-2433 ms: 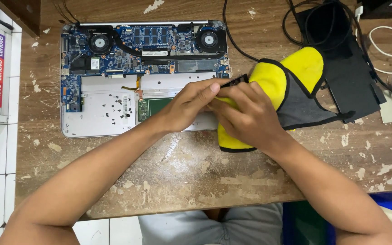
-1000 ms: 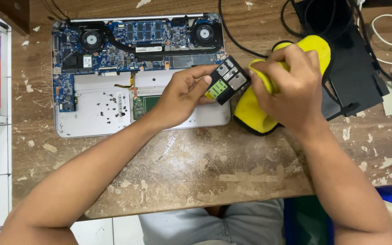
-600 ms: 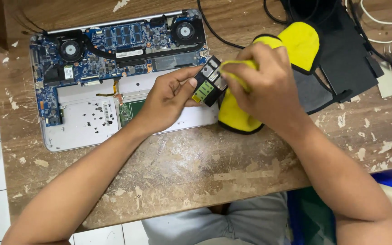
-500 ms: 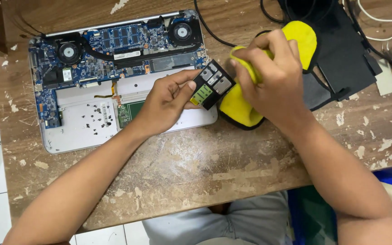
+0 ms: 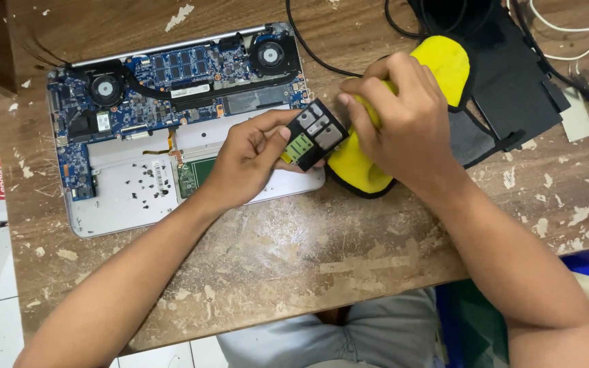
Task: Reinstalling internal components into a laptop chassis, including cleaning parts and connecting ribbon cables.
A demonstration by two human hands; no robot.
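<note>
Between my left fingers (image 5: 277, 136) sits a small black circuit module (image 5: 316, 133), pinched tight; my right fingers (image 5: 376, 85) clench a yellow cloth (image 5: 444, 58) just beside it, above the desk (image 5: 308, 259).

Yellow cloth (image 5: 359, 167) – partly hidden, rt hand (image 5: 403, 126)

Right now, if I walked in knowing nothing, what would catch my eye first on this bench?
Probably the bright yellow cloth at the upper right, gripped by the right hand. Next to it, the left hand holds a small black component with a green patch. Behind, at the upper left of the worn wooden table, lies an opened laptop, its blue circuit board and two fans exposed.
</note>
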